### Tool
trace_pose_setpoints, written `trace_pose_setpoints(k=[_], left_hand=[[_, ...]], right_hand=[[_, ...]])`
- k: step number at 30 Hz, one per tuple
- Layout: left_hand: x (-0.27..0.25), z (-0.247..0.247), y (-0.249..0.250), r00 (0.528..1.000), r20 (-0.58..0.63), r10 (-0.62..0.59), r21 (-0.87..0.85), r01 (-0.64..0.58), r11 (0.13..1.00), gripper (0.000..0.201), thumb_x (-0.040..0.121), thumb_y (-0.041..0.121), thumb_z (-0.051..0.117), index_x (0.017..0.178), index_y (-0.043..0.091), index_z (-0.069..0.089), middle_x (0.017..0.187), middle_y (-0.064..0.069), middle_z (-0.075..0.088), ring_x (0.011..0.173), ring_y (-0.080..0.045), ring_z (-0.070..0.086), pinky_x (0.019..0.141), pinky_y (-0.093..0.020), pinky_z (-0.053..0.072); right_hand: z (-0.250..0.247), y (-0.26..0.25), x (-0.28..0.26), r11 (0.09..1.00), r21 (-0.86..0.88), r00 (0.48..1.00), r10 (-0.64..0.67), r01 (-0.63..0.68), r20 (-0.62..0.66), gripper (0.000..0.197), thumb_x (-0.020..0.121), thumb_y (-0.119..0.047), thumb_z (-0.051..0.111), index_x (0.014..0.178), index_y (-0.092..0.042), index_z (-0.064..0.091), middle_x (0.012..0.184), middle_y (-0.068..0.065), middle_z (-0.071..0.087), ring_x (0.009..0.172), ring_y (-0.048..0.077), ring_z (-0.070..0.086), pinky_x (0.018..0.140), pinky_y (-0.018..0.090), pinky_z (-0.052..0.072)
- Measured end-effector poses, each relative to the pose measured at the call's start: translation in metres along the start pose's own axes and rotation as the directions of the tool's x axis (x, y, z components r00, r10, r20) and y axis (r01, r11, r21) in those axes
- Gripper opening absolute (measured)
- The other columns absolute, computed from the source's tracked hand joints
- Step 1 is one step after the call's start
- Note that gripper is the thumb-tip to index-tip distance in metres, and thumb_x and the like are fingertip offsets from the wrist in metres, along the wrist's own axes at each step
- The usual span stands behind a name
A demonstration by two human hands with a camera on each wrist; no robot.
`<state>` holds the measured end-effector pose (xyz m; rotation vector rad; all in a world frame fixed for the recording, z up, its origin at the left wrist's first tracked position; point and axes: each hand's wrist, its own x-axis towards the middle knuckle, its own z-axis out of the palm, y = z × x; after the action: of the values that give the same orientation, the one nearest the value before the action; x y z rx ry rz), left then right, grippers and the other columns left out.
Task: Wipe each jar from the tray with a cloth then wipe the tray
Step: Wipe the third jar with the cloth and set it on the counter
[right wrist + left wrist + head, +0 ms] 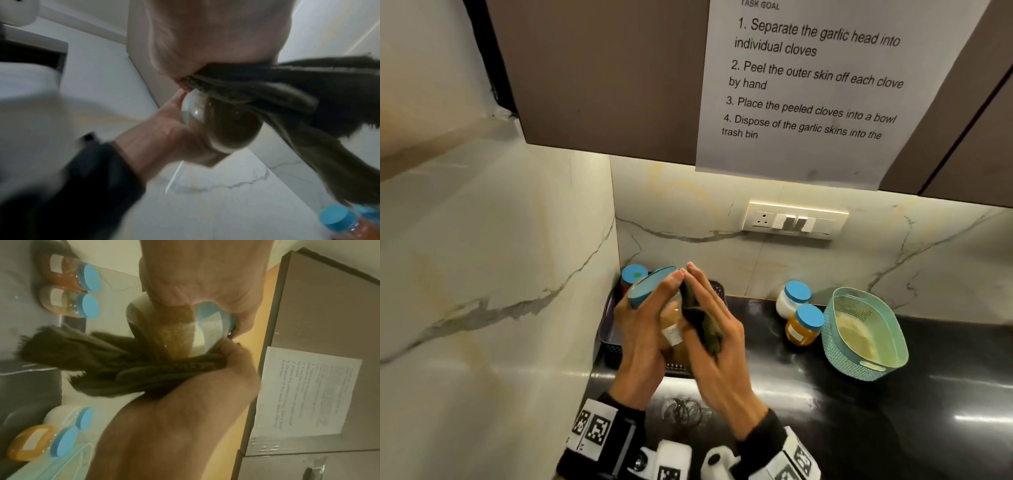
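My left hand (645,318) grips a glass jar (671,325) with a blue lid (650,286) and brown contents, tilted above the dark tray (608,337) in the counter corner. My right hand (714,310) holds a dark green cloth (703,323) against the jar's side. In the left wrist view the cloth (123,369) wraps under the jar (179,335), pinched by the right thumb. In the right wrist view the jar's base (224,125) faces the camera, with the cloth (287,91) draped over it. Another blue-lidded jar (633,275) stands in the tray.
A white jar (792,298) and a yellow jar (804,325), both with blue lids, stand on the black counter beside a teal basket (864,334). Marble walls close the corner at left and behind. A cabinet with a paper sheet hangs overhead.
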<state>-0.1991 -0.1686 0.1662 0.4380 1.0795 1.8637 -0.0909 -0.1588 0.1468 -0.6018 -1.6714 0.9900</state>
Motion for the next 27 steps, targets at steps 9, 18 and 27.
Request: trace_pose_setpoints(k=[9, 18, 27], left_hand=[[-0.001, 0.004, 0.008, 1.000, -0.003, -0.006, -0.063, 0.006, 0.998, 0.048, 0.083, 0.021, 0.085, 0.121, -0.004, 0.069, 0.114, -0.025, 0.075, 0.104, -0.043, 0.075, 0.086, -0.044, 0.062], [0.000, -0.008, 0.006, 0.973, 0.213, -0.093, 0.193, 0.051, 0.980, 0.093, 0.056, 0.061, 0.087, 0.136, 0.019, 0.065, 0.125, -0.006, 0.076, 0.114, -0.025, 0.073, 0.093, -0.042, 0.059], [0.007, 0.004, 0.012, 0.984, 0.163, -0.066, 0.056, 0.057, 0.997, 0.052, 0.076, 0.026, 0.085, 0.119, -0.002, 0.072, 0.113, -0.027, 0.075, 0.104, -0.042, 0.074, 0.089, -0.049, 0.061]], right_hand=[[0.004, -0.006, -0.003, 0.997, -0.075, 0.998, 0.023, -0.019, 0.051, 0.072, 0.088, -0.020, 0.061, 0.157, -0.023, 0.043, 0.165, -0.005, 0.041, 0.153, 0.017, 0.037, 0.121, 0.044, 0.039], [-0.053, 0.001, 0.031, 0.888, 0.231, 0.916, 0.367, -0.398, 0.165, 0.077, 0.063, -0.014, 0.091, 0.134, -0.023, 0.062, 0.127, 0.000, 0.073, 0.122, 0.023, 0.067, 0.094, 0.036, 0.060], [-0.018, -0.012, 0.014, 0.959, 0.159, 0.972, 0.230, -0.234, 0.044, 0.077, 0.066, 0.017, 0.087, 0.133, -0.012, 0.063, 0.119, 0.000, 0.077, 0.114, 0.014, 0.072, 0.092, 0.027, 0.059]])
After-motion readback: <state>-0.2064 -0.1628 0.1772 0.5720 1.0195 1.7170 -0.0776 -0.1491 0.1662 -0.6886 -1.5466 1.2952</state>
